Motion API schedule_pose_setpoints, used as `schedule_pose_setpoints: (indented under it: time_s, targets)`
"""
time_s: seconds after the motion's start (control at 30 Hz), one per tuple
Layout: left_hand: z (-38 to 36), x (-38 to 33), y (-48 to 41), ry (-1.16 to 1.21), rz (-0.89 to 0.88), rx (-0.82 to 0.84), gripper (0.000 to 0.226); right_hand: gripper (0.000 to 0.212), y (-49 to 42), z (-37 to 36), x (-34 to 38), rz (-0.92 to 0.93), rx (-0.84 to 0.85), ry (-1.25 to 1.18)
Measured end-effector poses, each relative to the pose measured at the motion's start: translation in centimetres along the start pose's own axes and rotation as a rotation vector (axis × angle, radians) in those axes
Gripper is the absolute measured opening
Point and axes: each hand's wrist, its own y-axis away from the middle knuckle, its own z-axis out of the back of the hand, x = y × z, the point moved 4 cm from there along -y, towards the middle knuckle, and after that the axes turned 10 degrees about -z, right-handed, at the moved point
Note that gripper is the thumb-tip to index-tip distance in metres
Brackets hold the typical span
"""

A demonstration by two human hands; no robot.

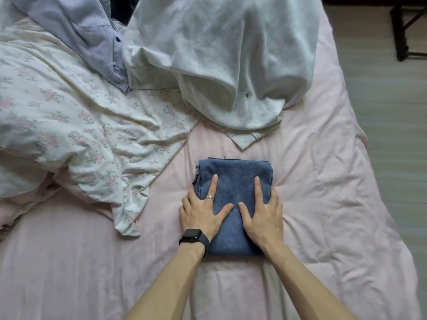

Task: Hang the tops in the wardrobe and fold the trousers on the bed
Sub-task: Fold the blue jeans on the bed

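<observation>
On pink bed (pixel 323 185) | folded jeans (pixel 235 181), long axis near-to-far | left hand (pixel 203 213), right hand (pixel 263 215) flat, pressing them

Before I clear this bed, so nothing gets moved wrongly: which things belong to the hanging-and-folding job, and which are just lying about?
Job: folded jeans, pressed under left hand and right hand; white top; striped shirt.
Lying about: floral duvet; pink sheet; dark furniture frame on the floor.
</observation>
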Motion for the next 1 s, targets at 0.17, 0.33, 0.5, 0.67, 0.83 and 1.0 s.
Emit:
schedule_pose_setpoints:
  time_s: [0.17, 0.33, 0.5, 0.67, 0.83, 1.0]
  targets:
    - [-0.1, -0.5, 0.2, -0.043, -0.043, 0.016, 0.088, 0.084, 0.0, 0.2, 0.7, 0.037, -0.002, 0.014]
    - [0.0, -1.5, 0.9, -0.150, -0.168, 0.050, 0.093, 0.077, 1.6, 0.1, 2.3, 0.067, -0.090, 0.221]
    - [0.4, -3.5, 2.1, -0.261, -0.173, -0.048, 0.091, 0.057, 2.6, -0.4, 3.2, 0.178, -0.205, 0.388]
    - [-0.8, -3.5, 1.4, -0.325, -0.177, -0.129, 0.086, 0.057, 1.4, -2.4, 3.3, 0.163, -0.180, 0.454]
    - [-1.0, -2.5, 1.0, -0.025, -0.033, 0.025, 0.093, 0.069, 1.5, -2.4, 2.4, 0.130, -0.216, 0.385]
    - [0.2, -1.4, 0.8, -0.051, -0.049, 0.122, 0.102, 0.081, 2.5, -0.2, 2.4, 0.212, -0.226, 0.370]
